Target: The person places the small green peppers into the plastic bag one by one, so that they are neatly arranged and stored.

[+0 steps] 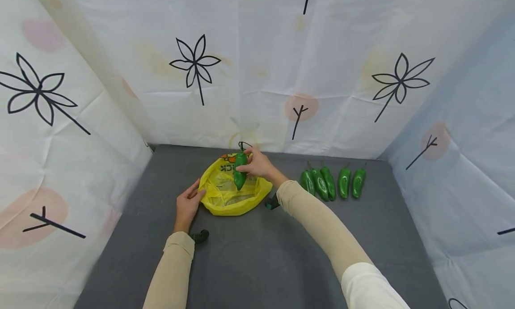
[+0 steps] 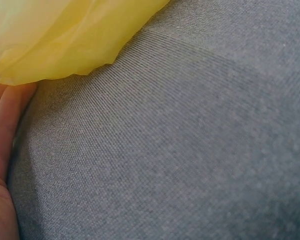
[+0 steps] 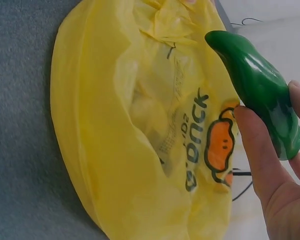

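Note:
My right hand (image 1: 260, 165) pinches a glossy green chili pepper (image 1: 240, 170) between thumb and fingers, its tip pointing down over the mouth of a yellow plastic bag (image 1: 230, 209). In the right wrist view the pepper (image 3: 252, 82) lies between the thumb and fingertips, beside the bag's printed orange figure. My left hand (image 1: 188, 206) holds the bag's left rim, thumb at the edge. In the left wrist view the fingers (image 2: 6, 125) reach up to the yellow plastic (image 2: 75, 45), which hides their tips.
Several green peppers (image 1: 344, 183) lie in a row on the grey tabletop (image 1: 249, 264), right of the bag. White cloth with flower prints (image 1: 257, 67) stands behind and on both sides of the table. Dark wrist straps (image 1: 200, 236) show at both wrists.

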Tool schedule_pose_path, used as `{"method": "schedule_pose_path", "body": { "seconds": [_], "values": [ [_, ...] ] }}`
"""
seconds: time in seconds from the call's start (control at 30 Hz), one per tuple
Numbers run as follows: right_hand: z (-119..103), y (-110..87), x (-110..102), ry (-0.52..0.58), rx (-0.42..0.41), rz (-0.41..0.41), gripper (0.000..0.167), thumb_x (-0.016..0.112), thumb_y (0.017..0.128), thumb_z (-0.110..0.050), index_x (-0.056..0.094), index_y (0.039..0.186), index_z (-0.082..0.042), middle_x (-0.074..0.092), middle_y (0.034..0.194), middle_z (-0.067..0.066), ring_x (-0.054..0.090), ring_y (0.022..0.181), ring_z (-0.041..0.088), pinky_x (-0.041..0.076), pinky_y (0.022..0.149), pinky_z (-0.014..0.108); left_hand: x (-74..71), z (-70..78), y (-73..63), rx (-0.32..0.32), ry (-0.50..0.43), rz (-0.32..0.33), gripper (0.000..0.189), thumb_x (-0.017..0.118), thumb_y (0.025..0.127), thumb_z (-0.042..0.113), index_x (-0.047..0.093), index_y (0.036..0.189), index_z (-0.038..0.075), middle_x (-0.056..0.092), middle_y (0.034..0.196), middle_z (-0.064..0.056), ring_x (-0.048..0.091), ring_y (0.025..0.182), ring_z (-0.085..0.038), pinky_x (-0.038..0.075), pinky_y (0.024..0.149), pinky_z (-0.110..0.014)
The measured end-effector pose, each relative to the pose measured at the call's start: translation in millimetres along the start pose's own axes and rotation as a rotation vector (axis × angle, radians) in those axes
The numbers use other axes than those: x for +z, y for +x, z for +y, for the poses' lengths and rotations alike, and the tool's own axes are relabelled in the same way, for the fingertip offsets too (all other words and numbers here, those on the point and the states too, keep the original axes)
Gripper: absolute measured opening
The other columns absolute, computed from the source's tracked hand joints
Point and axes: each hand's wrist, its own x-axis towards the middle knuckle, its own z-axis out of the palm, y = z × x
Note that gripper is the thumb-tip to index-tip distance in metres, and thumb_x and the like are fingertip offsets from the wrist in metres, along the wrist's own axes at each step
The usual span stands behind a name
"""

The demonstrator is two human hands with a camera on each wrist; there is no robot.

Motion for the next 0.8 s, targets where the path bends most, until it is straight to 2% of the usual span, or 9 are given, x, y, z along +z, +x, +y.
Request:
{"method": "schedule_pose_path", "body": {
  "seconds": [0.13,0.27,0.37,0.53,0.67,0.8],
  "values": [
    [1.1,1.1,6.7,0.043,0.024,-0.021,0.072,0.075,0.094,-0.016,0.033,0.152,-0.008,0.057,0.136,0.024,0.070,0.108,0.037,0.062,0.084,0.046,0.1,1.4,-1.5,0.023,-0.014,-0.005,0.055,0.076,0.093,0.036,0.059,0.145,0.032,0.066,0.141,-0.008,0.065,0.120,-0.011,0.052,0.079,-0.006],
    [3.2,2.1,15.9,0.059,0.029,-0.016,0.071,0.075,0.094,-0.015,0.033,0.152,-0.008,0.055,0.135,0.024,0.068,0.112,0.038,0.060,0.091,0.052,-0.4,1.9,-2.5,0.025,-0.020,-0.007,0.055,0.076,0.092,0.037,0.060,0.144,0.031,0.065,0.142,-0.006,0.065,0.116,-0.004,0.052,0.080,-0.007],
    [4.5,4.0,24.7,0.056,0.024,-0.010,0.069,0.075,0.094,-0.014,0.036,0.150,-0.008,0.057,0.132,0.024,0.068,0.109,0.037,0.057,0.094,0.056,-1.3,1.7,-3.1,0.025,-0.028,-0.005,0.055,0.077,0.092,0.037,0.060,0.144,0.031,0.064,0.143,-0.006,0.065,0.122,-0.011,0.052,0.080,-0.007],
    [6.5,8.9,37.7,0.058,0.026,-0.032,0.071,0.075,0.094,-0.015,0.035,0.152,-0.008,0.058,0.134,0.023,0.070,0.105,0.036,0.057,0.092,0.056,-2.2,1.5,-4.4,0.041,-0.021,0.001,0.053,0.076,0.093,0.036,0.060,0.144,0.032,0.064,0.144,-0.004,0.062,0.130,-0.019,0.051,0.081,-0.005],
    [8.0,12.6,45.0,0.079,0.035,-0.039,0.072,0.075,0.094,-0.014,0.034,0.153,-0.008,0.057,0.136,0.024,0.070,0.105,0.037,0.057,0.093,0.057,-2.2,1.3,-4.5,0.052,-0.019,0.002,0.053,0.075,0.093,0.036,0.060,0.144,0.031,0.065,0.141,-0.008,0.062,0.129,-0.022,0.050,0.081,-0.005],
    [9.0,14.7,51.0,0.085,0.049,-0.035,0.072,0.074,0.094,-0.013,0.033,0.154,-0.007,0.056,0.139,0.024,0.069,0.107,0.037,0.057,0.093,0.058,-1.9,0.6,-3.2,0.048,-0.007,0.003,0.054,0.075,0.093,0.038,0.059,0.144,0.032,0.064,0.143,-0.010,0.063,0.127,-0.018,0.050,0.082,-0.005]
  ]
}}
